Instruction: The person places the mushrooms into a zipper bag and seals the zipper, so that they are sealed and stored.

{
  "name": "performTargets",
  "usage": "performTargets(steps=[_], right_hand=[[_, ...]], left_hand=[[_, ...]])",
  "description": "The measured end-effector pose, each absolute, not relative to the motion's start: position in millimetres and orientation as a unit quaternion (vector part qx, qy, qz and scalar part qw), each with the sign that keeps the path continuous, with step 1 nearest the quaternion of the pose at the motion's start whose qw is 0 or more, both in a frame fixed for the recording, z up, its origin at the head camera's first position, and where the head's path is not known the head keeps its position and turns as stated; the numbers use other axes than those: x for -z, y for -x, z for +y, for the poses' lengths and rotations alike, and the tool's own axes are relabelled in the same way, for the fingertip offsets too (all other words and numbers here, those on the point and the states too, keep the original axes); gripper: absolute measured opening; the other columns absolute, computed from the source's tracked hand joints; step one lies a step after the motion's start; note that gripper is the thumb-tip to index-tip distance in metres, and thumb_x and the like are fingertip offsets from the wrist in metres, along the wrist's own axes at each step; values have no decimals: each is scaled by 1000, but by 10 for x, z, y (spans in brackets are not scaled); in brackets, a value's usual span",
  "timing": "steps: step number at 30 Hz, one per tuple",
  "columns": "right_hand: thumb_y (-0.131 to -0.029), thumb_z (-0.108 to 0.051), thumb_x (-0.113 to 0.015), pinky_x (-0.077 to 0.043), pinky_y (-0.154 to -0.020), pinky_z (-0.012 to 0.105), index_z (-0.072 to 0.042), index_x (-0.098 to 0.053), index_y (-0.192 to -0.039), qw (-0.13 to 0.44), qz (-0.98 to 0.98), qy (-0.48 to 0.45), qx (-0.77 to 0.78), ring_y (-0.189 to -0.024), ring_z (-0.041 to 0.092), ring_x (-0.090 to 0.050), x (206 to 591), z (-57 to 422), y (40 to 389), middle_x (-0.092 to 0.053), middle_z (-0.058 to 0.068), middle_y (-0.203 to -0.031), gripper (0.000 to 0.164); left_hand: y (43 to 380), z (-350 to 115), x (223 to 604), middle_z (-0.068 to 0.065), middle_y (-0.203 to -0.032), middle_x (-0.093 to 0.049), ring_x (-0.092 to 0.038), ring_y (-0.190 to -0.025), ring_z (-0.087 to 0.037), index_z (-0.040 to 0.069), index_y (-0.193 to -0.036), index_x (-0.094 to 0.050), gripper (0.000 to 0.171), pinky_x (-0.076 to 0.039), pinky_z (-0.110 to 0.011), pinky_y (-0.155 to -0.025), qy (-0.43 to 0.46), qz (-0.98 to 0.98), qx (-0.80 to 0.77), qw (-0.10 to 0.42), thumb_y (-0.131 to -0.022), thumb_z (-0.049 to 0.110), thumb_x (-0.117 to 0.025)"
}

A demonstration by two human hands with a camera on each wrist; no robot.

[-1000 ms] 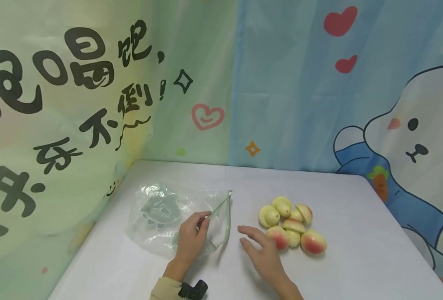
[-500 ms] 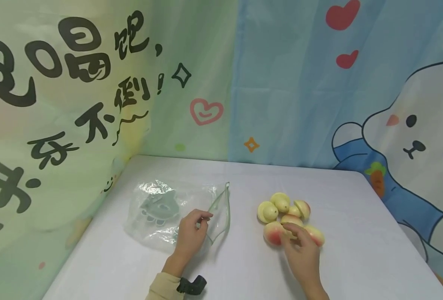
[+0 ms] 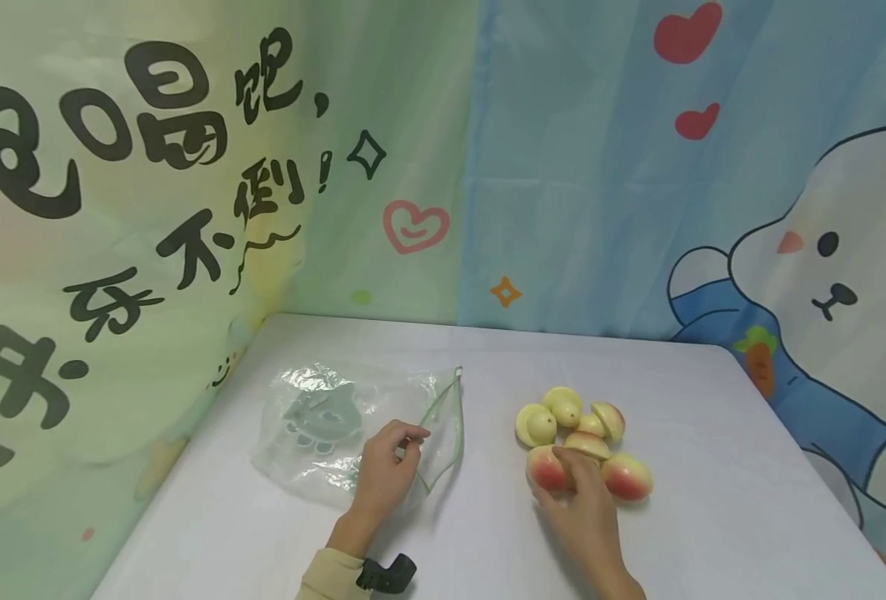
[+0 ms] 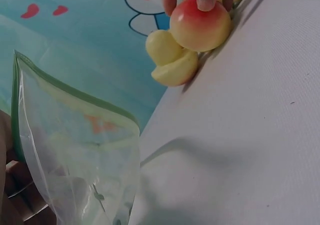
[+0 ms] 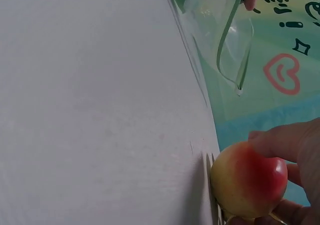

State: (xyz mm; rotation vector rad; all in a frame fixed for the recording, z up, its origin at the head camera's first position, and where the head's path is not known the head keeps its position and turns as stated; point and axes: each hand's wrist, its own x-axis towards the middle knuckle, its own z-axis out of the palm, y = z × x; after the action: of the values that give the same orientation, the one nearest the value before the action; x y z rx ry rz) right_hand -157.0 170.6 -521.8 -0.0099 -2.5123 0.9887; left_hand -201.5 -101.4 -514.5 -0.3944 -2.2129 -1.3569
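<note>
Red and yellow, a smooth rounded fruit (image 5: 247,182) sits in the right hand (image 3: 587,512), and we see thumb and fingers curled about it, parted only by its width. It is at the near left of a cluster, on the right side of the white tabletop (image 3: 713,433); we cannot quite tell whether its underside touches down. Near it are a second blushed fruit (image 3: 627,478), on its right, and several paler yellow pieces (image 3: 563,407) behind. Well to the left, we find the left hand (image 3: 386,475) with thumb and fingertips pinching the green rim (image 3: 461,425) of a clear plastic bag (image 3: 382,396). We see its mouth parted toward the fruit, and a grey-green printed figure (image 3: 326,417) on its film. At the left wrist are a black device (image 3: 387,575) and a beige sleeve (image 3: 332,575). Beyond the tabletop, a green and blue backdrop (image 3: 578,208) carries a white cartoon animal (image 3: 863,200).
</note>
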Motion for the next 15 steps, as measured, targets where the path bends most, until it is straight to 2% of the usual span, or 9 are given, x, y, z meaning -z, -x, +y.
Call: performTargets(steps=[7, 15], right_hand=[[-68, -11, -85, -48, -92, 52, -8, -55, -123, 175, -924, -15, -340, -116, 36, -57, 5209, 1627, 1557, -60, 12, -126, 62], [-67, -8, -86, -48, -94, 52, -7, -57, -122, 209, -922, -38, -325, -120, 34, -55, 5236, 1572, 1550, -58, 13, -126, 61]], left_hand=[[2012, -1001, 5161, 3, -83, -67, -60, -72, -9, 12, -90, -72, 26, -48, -18, -55, 152, -826, 481, 253, -79, -9, -62], [2006, -991, 5158, 0, -82, -66, -60, -69, -8, 10, -89, -71, 22, -48, -17, -54, 169, -822, 474, 267, -80, -9, -64]])
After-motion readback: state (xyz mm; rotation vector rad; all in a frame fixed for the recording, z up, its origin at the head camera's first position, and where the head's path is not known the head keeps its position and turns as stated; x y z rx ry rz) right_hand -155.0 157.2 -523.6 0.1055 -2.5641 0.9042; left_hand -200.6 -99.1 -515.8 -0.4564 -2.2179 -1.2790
